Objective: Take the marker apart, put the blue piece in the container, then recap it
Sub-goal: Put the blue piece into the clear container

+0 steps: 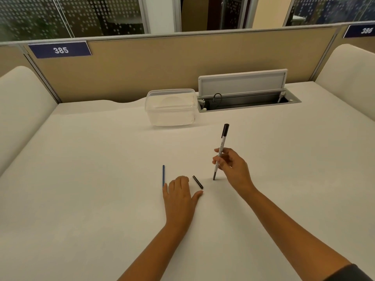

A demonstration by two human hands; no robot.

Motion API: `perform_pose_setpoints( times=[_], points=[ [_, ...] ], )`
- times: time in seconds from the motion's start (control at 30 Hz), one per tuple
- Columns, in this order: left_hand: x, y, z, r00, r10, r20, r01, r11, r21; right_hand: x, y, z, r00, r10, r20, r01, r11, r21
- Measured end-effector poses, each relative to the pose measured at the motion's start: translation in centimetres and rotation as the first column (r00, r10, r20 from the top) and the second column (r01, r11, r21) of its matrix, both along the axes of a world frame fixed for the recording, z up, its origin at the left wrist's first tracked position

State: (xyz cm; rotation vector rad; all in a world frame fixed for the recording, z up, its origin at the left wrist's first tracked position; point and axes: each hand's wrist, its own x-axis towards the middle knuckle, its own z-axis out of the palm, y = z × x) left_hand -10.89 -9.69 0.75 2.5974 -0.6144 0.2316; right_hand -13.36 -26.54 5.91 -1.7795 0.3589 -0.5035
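I am pinching the marker [220, 152] upright in my right hand [233, 169]; my left hand [179, 196] is lying flat, empty, between the blue piece [163, 175] and the small cap [198, 181]. I should be pinching that thin piece near its middle, then carrying it to the container [171, 107].

The white table [101, 159] bears a clear container [171, 107], blue piece [163, 175] and black cap [198, 181].

Right hand [231, 167] grips marker [221, 149]; blue piece [163, 175] on desk [81, 179].
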Motion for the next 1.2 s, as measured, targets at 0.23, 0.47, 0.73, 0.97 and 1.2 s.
perform_pose_setpoints(
  times=[0.23,0.47,0.73,0.97,1.2],
  points=[
    [0.6,0.1,-0.9,0.992,-0.072,-0.107,0.072,0.997,0.000,1.6,-0.8,3.3,0.999,-0.013,0.049,0.013,1.000,-0.011],
    [0.7,0.1,-1.0,0.987,-0.124,-0.103,0.133,0.987,0.085,3.3,-2.5,6.9,0.981,-0.144,0.131,0.133,0.987,0.088],
    [0.9,0.1,-1.3,0.987,-0.123,-0.099,0.136,0.983,0.128,2.1,-6.2,2.8,0.924,-0.247,-0.291,0.192,0.960,-0.205],
    [0.9,0.1,-1.5,0.989,-0.118,-0.087,0.130,0.979,0.155,-0.1,-6.3,-1.2,0.750,-0.274,-0.602,0.010,0.915,-0.404],
    [1.0,0.1,-1.6,0.988,-0.115,-0.105,0.131,0.978,0.162,0.2,-4.6,-0.3,0.844,-0.175,-0.507,-0.204,0.769,-0.605]
  ],
)
